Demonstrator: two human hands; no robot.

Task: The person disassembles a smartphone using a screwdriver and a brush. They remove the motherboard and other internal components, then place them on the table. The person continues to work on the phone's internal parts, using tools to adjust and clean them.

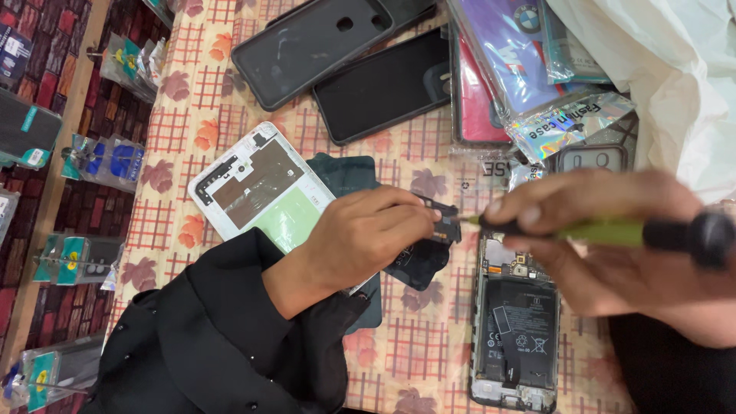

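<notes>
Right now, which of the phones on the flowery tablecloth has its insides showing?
The opened black phone lying under the right hand shows its battery and circuit parts. The white back panel and two dark cases show none.

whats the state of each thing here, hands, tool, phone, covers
left hand: pinching a small black phone part
right hand: gripping a green and black screwdriver, tip at the part, blurred
opened phone: back off, battery exposed, flat on the tablecloth
white back panel: detached, inner side up
two dark cases: empty, lying flat
packaged cases: in wrappers
</notes>
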